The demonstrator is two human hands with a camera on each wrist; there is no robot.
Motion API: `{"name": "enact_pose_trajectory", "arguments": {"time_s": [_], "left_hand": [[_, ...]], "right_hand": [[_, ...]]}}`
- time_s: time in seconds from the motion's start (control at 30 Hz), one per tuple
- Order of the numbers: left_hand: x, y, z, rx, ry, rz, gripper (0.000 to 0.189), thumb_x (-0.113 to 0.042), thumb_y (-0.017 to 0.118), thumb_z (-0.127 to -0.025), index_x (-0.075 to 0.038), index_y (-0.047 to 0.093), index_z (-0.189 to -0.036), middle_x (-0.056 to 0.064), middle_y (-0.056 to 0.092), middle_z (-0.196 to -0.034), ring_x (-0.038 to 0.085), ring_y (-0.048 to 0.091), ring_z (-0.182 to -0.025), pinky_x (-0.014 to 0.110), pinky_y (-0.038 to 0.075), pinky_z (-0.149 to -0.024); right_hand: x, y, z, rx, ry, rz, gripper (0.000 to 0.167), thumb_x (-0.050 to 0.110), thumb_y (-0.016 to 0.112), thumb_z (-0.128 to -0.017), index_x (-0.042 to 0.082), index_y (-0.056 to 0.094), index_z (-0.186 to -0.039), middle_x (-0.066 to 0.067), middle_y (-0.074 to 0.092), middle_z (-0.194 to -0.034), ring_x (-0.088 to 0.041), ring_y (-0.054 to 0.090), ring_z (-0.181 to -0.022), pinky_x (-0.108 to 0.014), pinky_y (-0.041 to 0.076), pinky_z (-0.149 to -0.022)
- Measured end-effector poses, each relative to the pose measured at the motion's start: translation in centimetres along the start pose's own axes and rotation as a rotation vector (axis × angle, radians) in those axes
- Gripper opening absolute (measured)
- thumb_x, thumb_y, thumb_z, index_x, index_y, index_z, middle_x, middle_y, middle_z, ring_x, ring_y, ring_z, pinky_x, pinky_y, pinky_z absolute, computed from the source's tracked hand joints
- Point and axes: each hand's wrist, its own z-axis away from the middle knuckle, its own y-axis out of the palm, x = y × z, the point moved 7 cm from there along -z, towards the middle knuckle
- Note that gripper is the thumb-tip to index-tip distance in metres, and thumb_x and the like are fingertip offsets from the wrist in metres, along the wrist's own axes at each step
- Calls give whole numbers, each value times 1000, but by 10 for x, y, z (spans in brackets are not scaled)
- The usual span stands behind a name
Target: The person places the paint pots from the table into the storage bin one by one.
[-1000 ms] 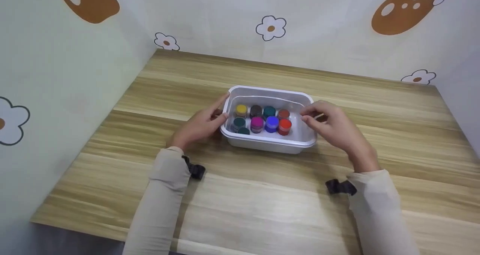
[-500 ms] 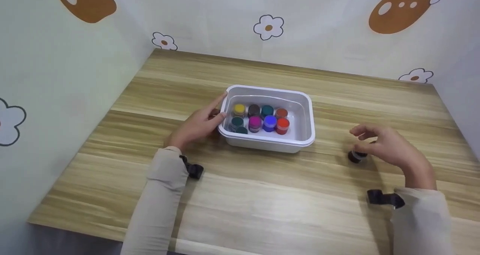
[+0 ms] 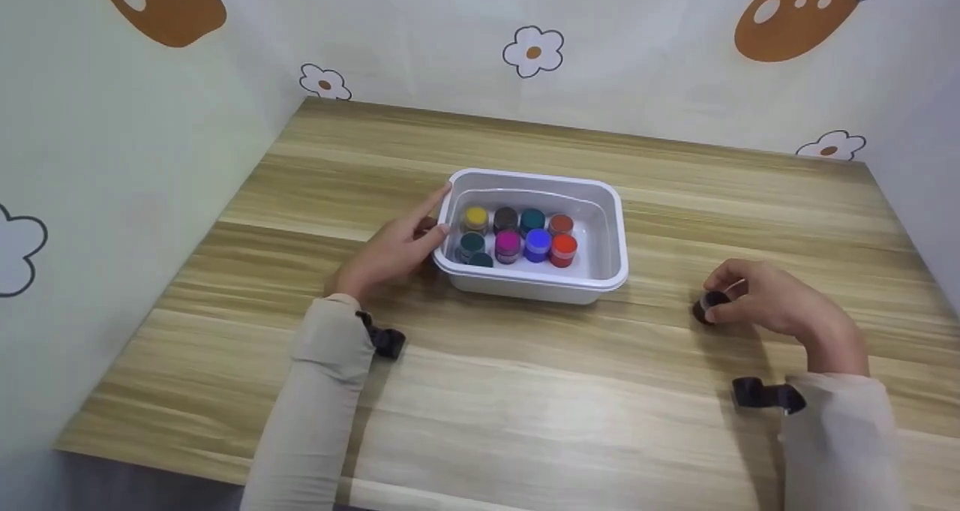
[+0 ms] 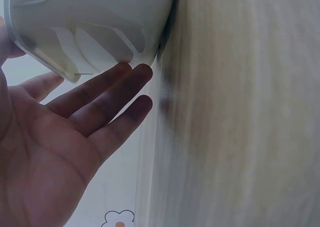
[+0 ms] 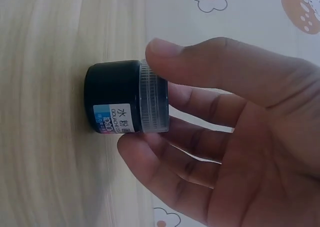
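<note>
A white plastic tub (image 3: 525, 284) stands on the table, with several small paint jars inside. Among them are a yellow jar (image 3: 476, 218), a magenta jar (image 3: 508, 245), a blue jar (image 3: 537, 244) and a red jar (image 3: 563, 249). My left hand (image 3: 390, 254) holds the tub's left rim with thumb and index finger; in the left wrist view the other fingers (image 4: 107, 99) stretch out by its outer wall. To the right of the tub, my right hand (image 3: 772, 301) pinches a dark gouache jar (image 5: 117, 98) around its clear lid. Whether its base touches the table, I cannot tell.
The wood-grain table (image 3: 525, 391) ends at its left and front edges. A pale wall (image 3: 420, 38) printed with flowers and brown shapes closes off the back. Dark wrist mounts (image 3: 386, 342) sit by the cuffs of both sleeves.
My right hand moved from the tub's right side out to the dark jar on the right. Its fingers then closed in on the lid. The left hand stayed at the tub's rim.
</note>
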Motion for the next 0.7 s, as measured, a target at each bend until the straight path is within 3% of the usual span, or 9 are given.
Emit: {"name": "enact_pose_trajectory", "arguments": {"time_s": [0.13, 0.3, 0.37, 0.57, 0.7], "left_hand": [[0, 0, 0, 3, -5, -8, 62, -39, 47, -103, -43, 16, -157, 11, 35, -158, 28, 46, -135, 48, 37, -113], [0, 1, 0, 2, -16, -22, 62, -41, 47, -103, -45, 16, -157, 9, 33, -159, 28, 44, -137, 49, 35, -114], [1, 1, 0, 3, -21, -28, 62, -43, 46, -103, -46, 15, -157, 10, 33, -159, 29, 43, -138, 50, 33, -115], [1, 1, 0, 6, -28, -7, 62, -44, 46, -103, -47, 15, -156, 9, 35, -158, 27, 43, -138, 49, 33, -115], [1, 1, 0, 5, -24, 34, 62, -41, 48, -103, -46, 17, -156, 11, 43, -152, 24, 49, -132, 46, 40, -111]], "right_hand": [[1, -3, 2, -27, -2, -5, 36, 21, 78, -84, 1, 63, -110, -13, 66, -108, -24, 62, -98, -24, 45, -80], [7, -17, 7, -118, -20, -6, 37, 25, 75, -89, 2, 64, -115, -18, 67, -114, -35, 62, -110, -30, 46, -83], [13, -24, 9, -160, -34, -11, 38, 26, 74, -90, 1, 63, -116, -19, 68, -114, -29, 64, -107, -26, 47, -80], [44, -43, 13, -281, -115, -77, 35, 22, 73, -91, 1, 63, -118, -20, 67, -111, 4, 63, -85, -12, 50, -71], [78, -46, 8, -324, -196, -122, 35, 18, 74, -90, 0, 64, -119, -18, 65, -114, 5, 64, -85, -10, 52, -73]]}}
